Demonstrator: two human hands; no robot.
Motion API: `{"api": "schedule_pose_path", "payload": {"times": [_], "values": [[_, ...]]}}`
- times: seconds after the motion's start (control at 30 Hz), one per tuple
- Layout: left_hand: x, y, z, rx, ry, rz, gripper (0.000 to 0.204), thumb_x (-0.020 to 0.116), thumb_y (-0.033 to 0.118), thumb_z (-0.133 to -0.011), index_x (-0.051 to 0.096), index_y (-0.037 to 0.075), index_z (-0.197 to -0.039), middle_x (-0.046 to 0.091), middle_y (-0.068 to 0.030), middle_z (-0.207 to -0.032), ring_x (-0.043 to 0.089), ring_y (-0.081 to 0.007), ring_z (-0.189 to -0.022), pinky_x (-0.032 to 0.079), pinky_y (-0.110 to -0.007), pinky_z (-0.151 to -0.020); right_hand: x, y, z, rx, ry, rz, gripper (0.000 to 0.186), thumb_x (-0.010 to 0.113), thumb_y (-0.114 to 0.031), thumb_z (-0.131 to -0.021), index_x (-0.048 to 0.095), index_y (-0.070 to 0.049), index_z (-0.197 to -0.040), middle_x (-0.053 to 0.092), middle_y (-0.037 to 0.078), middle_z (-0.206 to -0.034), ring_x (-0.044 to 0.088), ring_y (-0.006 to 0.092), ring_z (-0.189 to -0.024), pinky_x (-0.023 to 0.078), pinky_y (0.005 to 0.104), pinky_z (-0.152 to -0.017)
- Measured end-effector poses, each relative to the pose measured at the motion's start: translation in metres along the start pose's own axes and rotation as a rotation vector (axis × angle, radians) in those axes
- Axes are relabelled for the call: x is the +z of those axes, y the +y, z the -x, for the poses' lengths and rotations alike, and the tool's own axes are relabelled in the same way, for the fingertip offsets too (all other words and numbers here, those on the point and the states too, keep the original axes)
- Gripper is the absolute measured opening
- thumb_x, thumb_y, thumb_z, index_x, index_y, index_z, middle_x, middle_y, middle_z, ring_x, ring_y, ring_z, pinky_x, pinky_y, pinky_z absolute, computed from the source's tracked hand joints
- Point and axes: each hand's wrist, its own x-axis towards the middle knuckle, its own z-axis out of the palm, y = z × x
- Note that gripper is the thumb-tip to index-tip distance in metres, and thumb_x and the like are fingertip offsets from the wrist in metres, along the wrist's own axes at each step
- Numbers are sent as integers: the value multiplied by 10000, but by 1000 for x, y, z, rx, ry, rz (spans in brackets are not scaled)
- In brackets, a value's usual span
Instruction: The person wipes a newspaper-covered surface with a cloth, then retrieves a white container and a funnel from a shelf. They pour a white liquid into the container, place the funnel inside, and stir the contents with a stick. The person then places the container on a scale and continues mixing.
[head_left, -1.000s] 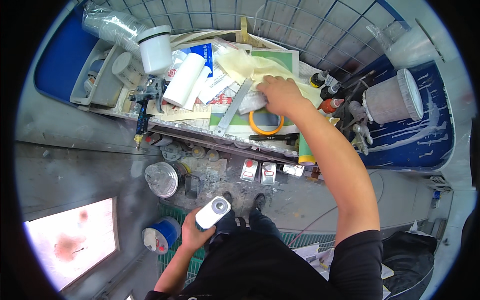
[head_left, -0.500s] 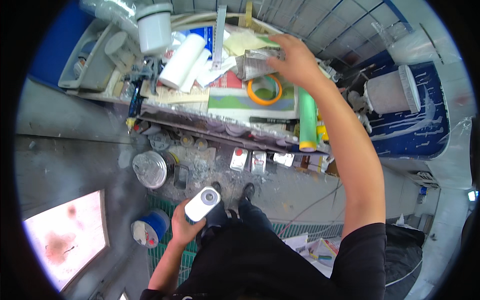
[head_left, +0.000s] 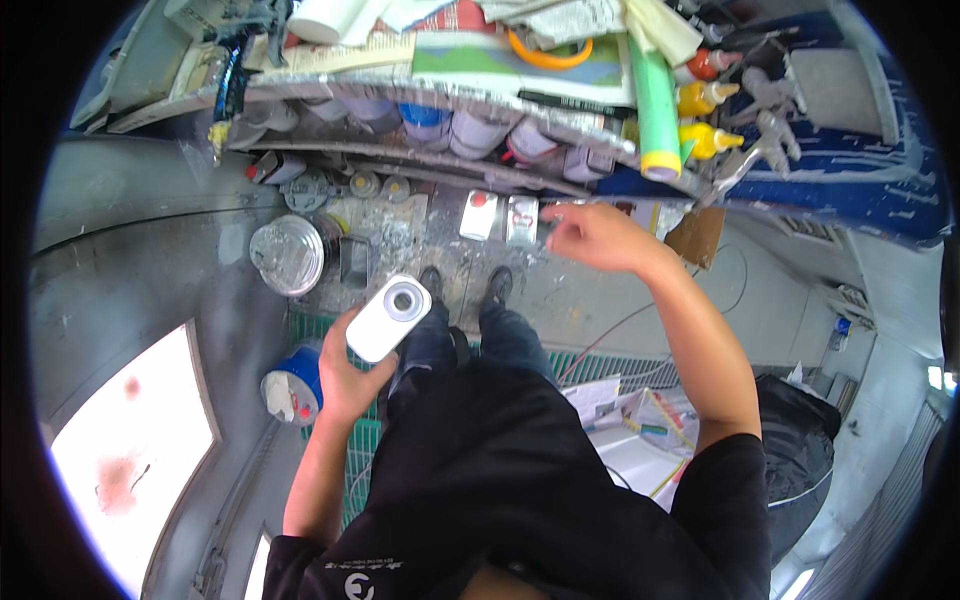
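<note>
My left hand (head_left: 345, 380) is closed around a white rectangular can (head_left: 375, 340) with a round fitting on top, held low beside my leg. My right hand (head_left: 595, 237) hangs below the front of the cluttered shelf, fingers loosely apart with nothing visible in them. It is nearest to two metal cans on the floor, one with a red cap (head_left: 478, 218), the other silver (head_left: 522, 230); whether it touches the silver one I cannot tell. Above it lie an orange tape roll (head_left: 548, 59), a green roll (head_left: 655, 105) and yellow bottles (head_left: 708, 140).
A spray gun (head_left: 230, 85) hangs at the shelf's left (head_left: 180, 108). A metal tin (head_left: 288, 255) and a blue bucket (head_left: 300, 390) stand at the left. A blue tray (head_left: 860, 180) is at the upper right. A black bag (head_left: 800, 460) and paper sheets (head_left: 625, 450) lie lower right.
My right hand has left the papers on the shelf and dropped toward the floor cans. My view has tilted lower. My left hand still holds the white can.
</note>
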Motion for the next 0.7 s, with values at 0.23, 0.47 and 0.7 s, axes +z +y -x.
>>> {"api": "schedule_pose_path", "payload": {"times": [0.23, 0.47, 0.7], "values": [[-24, -8, 27, -40, -12, -145, 733, 812, 103, -669, 552, 22, -1350, 659, -182, -1257, 635, -340, -1189, 477, -427, -1033, 45, 117, -110, 359, 692, -1345, 555, 495, -337, -1078, 376, -46, -1536, 547, 186, -1463, 575, 305, -1296, 491, 391, -1040], [-36, -5, 58, -175, 9, -258, 723, 808, 134, -645, 570, 26, -1320, 673, -166, -1220, 653, -314, -1162, 484, -411, -1024, 56, 174, -189, 349, 810, -1420, 610, 491, -578, -997, 439, -220, -1487, 412, 7, -1573, 379, 194, -1425, 361, 529, -1093], [-30, -11, 68, -163, -2, -311, 713, 753, 72, -642, 549, 18, -1323, 677, -143, -1159, 643, -240, -1110, 472, -375, -1014, 56, 195, -199, 166, 666, -1410, 547, 404, -617, -1020, 440, -239, -1414, 419, -7, -1529, 357, 216, -1442, 280, 628, -1135]]}}
